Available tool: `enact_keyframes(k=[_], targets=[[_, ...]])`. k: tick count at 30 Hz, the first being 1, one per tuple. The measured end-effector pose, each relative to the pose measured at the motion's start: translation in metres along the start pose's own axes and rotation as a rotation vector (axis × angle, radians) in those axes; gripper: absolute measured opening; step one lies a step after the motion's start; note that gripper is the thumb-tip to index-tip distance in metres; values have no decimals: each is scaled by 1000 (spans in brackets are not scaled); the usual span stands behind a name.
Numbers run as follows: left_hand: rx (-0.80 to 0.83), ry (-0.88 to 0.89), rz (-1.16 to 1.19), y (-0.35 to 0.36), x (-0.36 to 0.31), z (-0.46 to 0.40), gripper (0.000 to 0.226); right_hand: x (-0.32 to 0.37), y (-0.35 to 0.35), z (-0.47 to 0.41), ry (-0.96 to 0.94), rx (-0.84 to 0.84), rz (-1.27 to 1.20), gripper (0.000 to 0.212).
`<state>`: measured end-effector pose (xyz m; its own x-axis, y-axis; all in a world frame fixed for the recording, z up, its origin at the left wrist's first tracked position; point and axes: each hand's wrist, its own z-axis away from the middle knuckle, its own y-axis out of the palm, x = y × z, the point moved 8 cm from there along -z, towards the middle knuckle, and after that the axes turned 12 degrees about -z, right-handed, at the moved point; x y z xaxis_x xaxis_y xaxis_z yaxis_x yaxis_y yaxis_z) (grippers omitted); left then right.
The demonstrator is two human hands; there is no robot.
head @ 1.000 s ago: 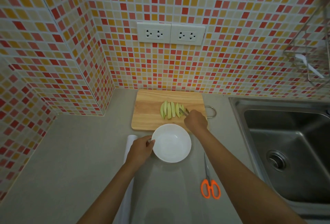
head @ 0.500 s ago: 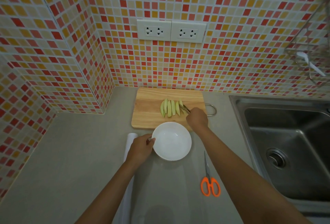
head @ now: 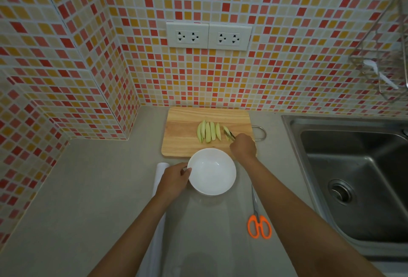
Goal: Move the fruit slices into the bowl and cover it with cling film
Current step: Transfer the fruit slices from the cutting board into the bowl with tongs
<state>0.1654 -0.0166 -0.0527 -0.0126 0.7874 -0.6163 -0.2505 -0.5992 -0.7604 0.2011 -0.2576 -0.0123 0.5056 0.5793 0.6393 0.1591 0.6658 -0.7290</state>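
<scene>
Several pale green fruit slices (head: 208,132) lie side by side on a wooden cutting board (head: 183,135) against the tiled wall. An empty white bowl (head: 212,172) stands on the counter just in front of the board. My left hand (head: 175,178) grips the bowl's left rim. My right hand (head: 242,146) is over the board's right front corner, shut on a small metal utensil (head: 229,134) whose tip touches the rightmost slice. A white cling film roll (head: 159,221) lies on the counter under my left forearm, partly hidden.
Orange-handled scissors (head: 258,226) lie on the grey counter right of the bowl, under my right forearm. A steel sink (head: 357,179) fills the right side. A wire rack (head: 384,71) hangs on the wall above it. Two sockets (head: 208,36) sit above the board.
My right hand has shifted slightly right and the rightmost slice now sits a little apart from the others. My left hand stays on the bowl.
</scene>
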Motion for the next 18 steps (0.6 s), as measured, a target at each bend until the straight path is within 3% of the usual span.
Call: enact_keyframes(k=[8,12,18], targets=[[-11,4,9,-2,-2,-2,30,12,-20,38,-82,34,-221,40],[-13,5,-3,-3,-4,-2,28,-3,-17,89,-118,111,-311,36],[-7,-2,6,-2,-4,-3,29,-32,10,128,-93,215,-171,22]])
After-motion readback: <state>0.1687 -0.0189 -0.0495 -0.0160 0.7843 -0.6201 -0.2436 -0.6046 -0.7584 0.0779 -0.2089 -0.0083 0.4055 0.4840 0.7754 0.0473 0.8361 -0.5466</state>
